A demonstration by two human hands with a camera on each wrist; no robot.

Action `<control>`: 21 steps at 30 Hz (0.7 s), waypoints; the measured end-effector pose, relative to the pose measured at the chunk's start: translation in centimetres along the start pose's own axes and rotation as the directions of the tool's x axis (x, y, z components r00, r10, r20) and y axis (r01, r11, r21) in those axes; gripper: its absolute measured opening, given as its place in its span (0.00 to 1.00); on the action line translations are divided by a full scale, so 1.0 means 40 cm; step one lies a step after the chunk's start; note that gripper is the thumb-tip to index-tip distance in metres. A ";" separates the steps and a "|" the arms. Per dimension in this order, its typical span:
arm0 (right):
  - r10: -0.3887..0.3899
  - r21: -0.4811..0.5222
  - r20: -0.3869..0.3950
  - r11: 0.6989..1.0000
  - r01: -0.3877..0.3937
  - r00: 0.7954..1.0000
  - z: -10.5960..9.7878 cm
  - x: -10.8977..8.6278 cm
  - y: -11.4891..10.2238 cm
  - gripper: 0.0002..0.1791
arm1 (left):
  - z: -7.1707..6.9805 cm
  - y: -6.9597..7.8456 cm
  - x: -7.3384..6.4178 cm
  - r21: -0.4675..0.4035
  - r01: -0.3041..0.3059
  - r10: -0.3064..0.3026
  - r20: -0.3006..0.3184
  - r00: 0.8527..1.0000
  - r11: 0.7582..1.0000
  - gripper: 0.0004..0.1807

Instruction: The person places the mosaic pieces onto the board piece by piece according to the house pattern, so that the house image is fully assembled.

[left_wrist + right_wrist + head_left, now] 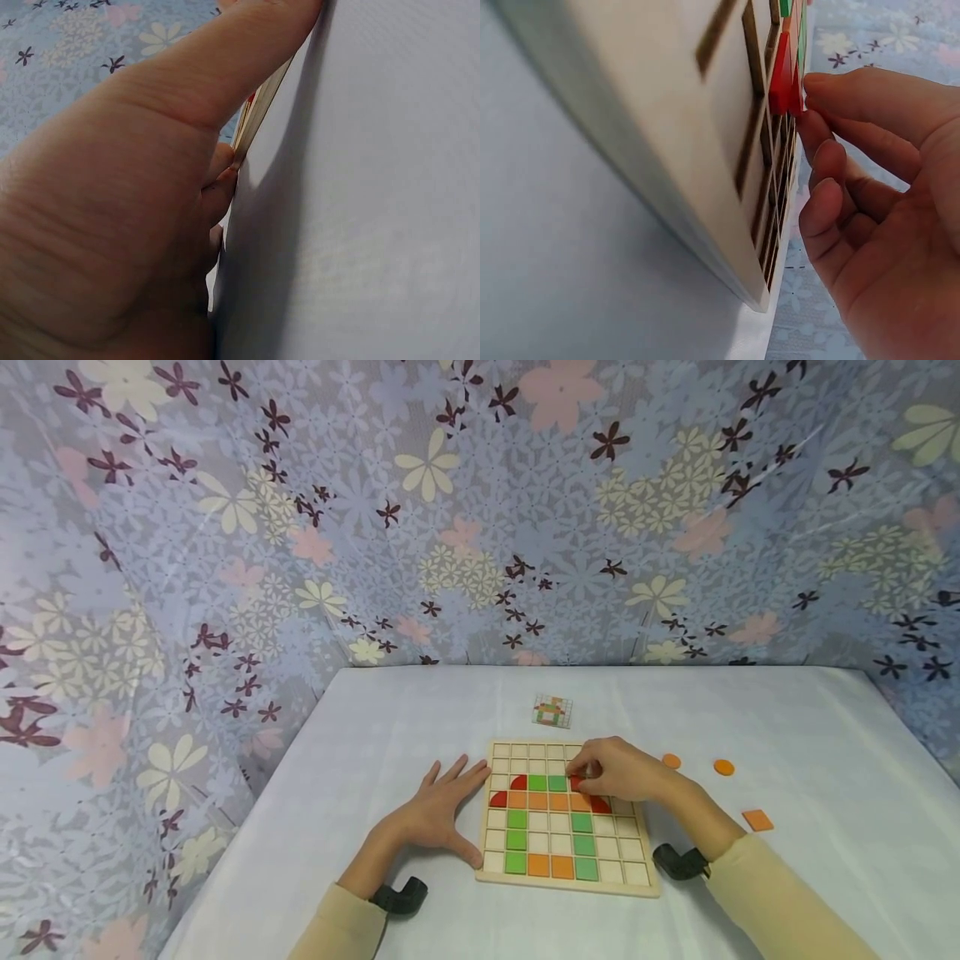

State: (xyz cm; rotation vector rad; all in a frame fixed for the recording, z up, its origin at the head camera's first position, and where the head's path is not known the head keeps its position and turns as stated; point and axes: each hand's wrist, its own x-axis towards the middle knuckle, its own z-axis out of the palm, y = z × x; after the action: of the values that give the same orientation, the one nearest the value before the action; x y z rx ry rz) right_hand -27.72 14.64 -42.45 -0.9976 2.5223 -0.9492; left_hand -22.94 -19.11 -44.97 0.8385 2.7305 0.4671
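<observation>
A wooden grid board (570, 882) lies on the cloth, holding green, orange and red tiles in several of its cells. My left hand (438, 810) rests at its left side, fingers spread, with fingertips and thumb right at the edge. Over the upper right cells, my right hand (618, 768) pinches a red quarter-round tile (576, 783) between thumb and fingers. In the right wrist view that red tile (797, 86) stands at the fingertips, close to another red tile (780, 79) seated in the grid. The fingers partly cover the held tile in the head view.
Two orange round tiles, one nearer (671, 762) and one farther right (723, 767), lie right of the board. An orange square tile (757, 820) is lower down. Behind the board lies a small pattern card (552, 711). A flowered curtain (480, 527) hangs behind the table (420, 702).
</observation>
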 end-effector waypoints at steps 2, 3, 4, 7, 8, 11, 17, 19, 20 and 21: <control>-0.002 0.009 0.001 1.000 0.002 1.000 0.001 0.000 0.001 0.12 | 0.000 0.000 0.000 0.001 -0.003 0.003 -0.002 1.000 1.000 0.74; -0.004 0.014 0.001 1.000 0.004 1.000 0.001 0.000 0.002 0.12 | 0.000 0.000 0.000 0.001 -0.003 0.003 -0.001 1.000 1.000 0.74; -0.006 0.019 0.002 1.000 0.006 1.000 0.003 0.000 0.002 0.12 | 0.000 0.000 0.001 0.002 -0.004 0.004 0.000 1.000 1.000 0.74; -0.012 0.028 0.000 1.000 0.012 1.000 0.007 0.003 0.003 0.12 | -0.001 0.000 0.000 -0.001 -0.004 0.004 0.002 1.000 1.000 0.74; -0.014 0.027 -0.002 1.000 0.014 1.000 0.008 0.004 0.002 0.12 | -0.001 0.000 0.000 -0.003 -0.002 0.002 0.002 1.000 1.000 0.74; -0.012 0.018 -0.001 1.000 0.012 1.000 0.010 0.007 0.002 0.11 | 0.000 -0.003 0.000 0.003 0.008 -0.008 0.004 1.000 1.000 0.75; 0.023 -0.002 -0.004 1.000 -0.023 1.000 -0.012 -0.015 0.008 0.11 | 0.010 -0.006 0.005 -0.007 -0.012 0.012 0.000 1.000 1.000 0.74; 0.041 0.004 -0.007 0.999 -0.041 0.999 -0.027 -0.026 0.009 0.12 | 0.007 -0.004 0.005 -0.004 -0.012 0.012 0.001 1.000 1.000 0.74; 0.048 0.006 -0.010 0.999 -0.048 0.999 -0.035 -0.031 0.009 0.12 | 0.005 -0.003 0.005 -0.004 -0.008 0.008 0.002 1.000 1.000 0.74; 0.054 0.007 -0.013 0.999 -0.053 0.998 -0.042 -0.035 0.009 0.11 | 0.002 -0.001 0.005 -0.003 -0.005 0.005 0.002 1.000 1.000 0.74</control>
State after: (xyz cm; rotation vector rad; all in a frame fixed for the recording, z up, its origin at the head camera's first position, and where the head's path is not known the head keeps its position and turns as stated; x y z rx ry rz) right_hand -27.65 16.62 -41.44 -0.9200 2.5412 -0.9515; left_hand -23.09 -19.01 -45.08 0.8443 2.7258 0.4702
